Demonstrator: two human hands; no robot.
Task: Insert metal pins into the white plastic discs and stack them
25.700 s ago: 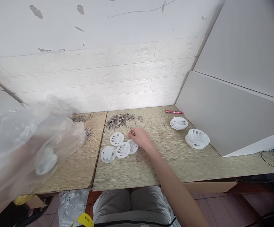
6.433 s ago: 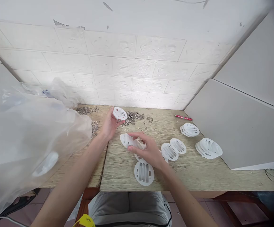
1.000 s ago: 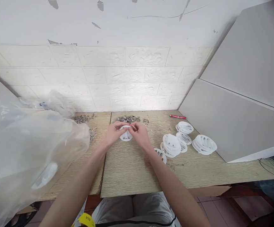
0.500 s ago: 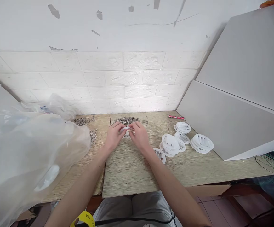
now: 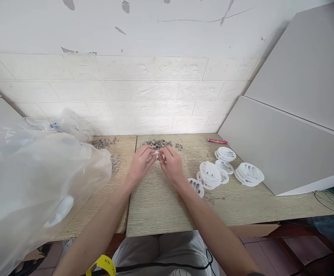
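Observation:
Between my two hands is a white slotted plastic disc [image 5: 157, 153], now seen nearly edge-on. My left hand [image 5: 141, 162] pinches its left side with thumb and forefinger. On the other side my right hand [image 5: 171, 162] grips it the same way, the fingertips of both hands almost meeting. Just beyond the fingers lies a pile of small metal clips or pieces [image 5: 157, 144], partly hidden by my hands. Similar white discs with slots and small metal bits lie in a stack [image 5: 210, 173] right of my right forearm.
More disc stacks [image 5: 249, 173] stand near the grey panel [image 5: 288, 142] on the right. A red pen [image 5: 217, 141] lies by the wall. A large clear plastic bag [image 5: 40, 180] bulges over the left of the wooden table [image 5: 155, 207], beside further small metal pieces [image 5: 114, 163].
The disc in my hands has tipped from showing its slotted face to nearly edge-on. My hands keep their pinch on it, and the view has shifted slightly.

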